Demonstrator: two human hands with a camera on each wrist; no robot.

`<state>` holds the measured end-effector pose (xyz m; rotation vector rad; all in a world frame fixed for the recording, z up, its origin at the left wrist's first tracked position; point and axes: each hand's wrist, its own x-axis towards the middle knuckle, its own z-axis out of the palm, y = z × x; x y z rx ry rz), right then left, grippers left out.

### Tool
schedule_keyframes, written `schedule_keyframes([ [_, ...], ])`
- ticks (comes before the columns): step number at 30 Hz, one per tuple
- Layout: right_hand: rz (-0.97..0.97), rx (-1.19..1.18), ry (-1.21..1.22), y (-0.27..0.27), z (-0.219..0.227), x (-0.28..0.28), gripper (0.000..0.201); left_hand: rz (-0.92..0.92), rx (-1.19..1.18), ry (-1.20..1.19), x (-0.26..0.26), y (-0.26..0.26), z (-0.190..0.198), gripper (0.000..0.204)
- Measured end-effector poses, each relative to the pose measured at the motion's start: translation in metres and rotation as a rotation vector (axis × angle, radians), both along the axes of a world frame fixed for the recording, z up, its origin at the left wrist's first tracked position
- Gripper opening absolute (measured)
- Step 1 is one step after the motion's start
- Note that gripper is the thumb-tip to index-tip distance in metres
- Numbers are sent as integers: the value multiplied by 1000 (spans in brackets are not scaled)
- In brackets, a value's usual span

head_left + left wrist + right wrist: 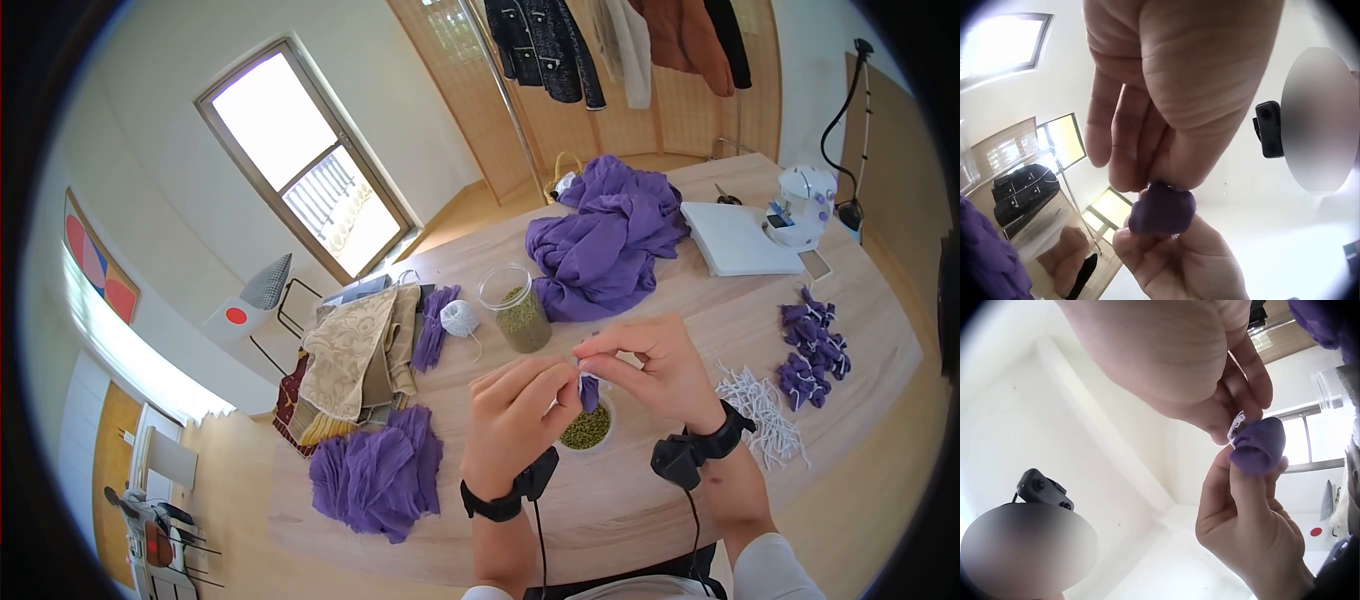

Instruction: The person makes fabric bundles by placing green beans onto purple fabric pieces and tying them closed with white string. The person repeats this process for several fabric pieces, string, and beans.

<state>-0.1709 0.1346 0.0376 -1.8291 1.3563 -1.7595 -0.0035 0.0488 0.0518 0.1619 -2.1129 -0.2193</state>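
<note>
While my left fingers [548, 388] pinch one purple pouch [1260, 445] and my right fingers [622, 342] its white string [1235, 427], the pouch hangs over one bowl [614, 418] of green beans [585, 430]. One jar [520, 322] stands beyond.

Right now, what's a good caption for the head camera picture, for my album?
Left hand and right hand pinch a purple bundle and its white string near a bowl of green seeds.
</note>
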Motion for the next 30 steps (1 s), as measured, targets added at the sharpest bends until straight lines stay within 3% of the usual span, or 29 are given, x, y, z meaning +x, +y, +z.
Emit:
schedule_keyframes([
  [4,25,26,-40,0,0,2,14,27,-9,38,-2,2,-1,16],
  [7,100,111,-215,3,0,2,13,-20,144,154,-6,0,-9,14],
  [13,145,23,-267,3,-2,-1,11,-191,630,290,-12,1,-20,14],
  [16,193,18,-357,2,-4,-1,12,-230,714,301,-14,1,-20,13],
  [19,145,-21,-228,-3,-9,-6,12,-208,415,203,-11,-8,-24,14],
  [22,93,-67,1,-1,-3,-9,14,-147,295,120,-8,-7,-15,13],
  [25,70,-94,80,-2,-1,-8,14,-111,278,113,-7,-6,-15,11],
  [28,48,-110,123,-1,0,-8,11,-160,443,144,-7,-8,-18,8],
  [30,75,-113,21,-3,-4,-8,10,-251,649,198,-11,-6,-22,9],
])
